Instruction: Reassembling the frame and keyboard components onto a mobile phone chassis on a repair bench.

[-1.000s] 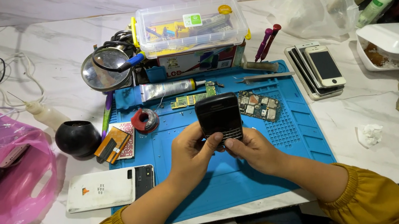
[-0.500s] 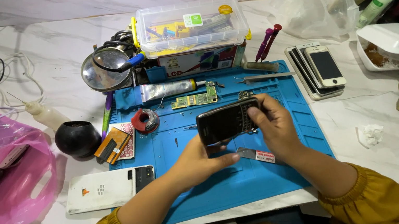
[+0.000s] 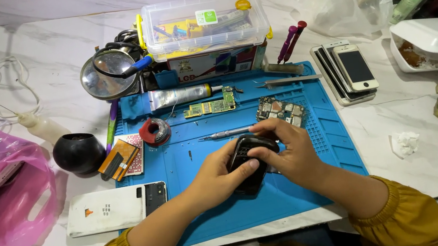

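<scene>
My left hand and my right hand together clasp a small black phone over the middle of the blue work mat, left fingers wrapped under its near side, right fingers curled over its far edge. Just beyond my knuckles lie a slim screwdriver and a bare circuit board; a second, green board and a silver tube lie farther up the mat. A white phone rests at the mat's left edge, well apart from my grip.
</scene>
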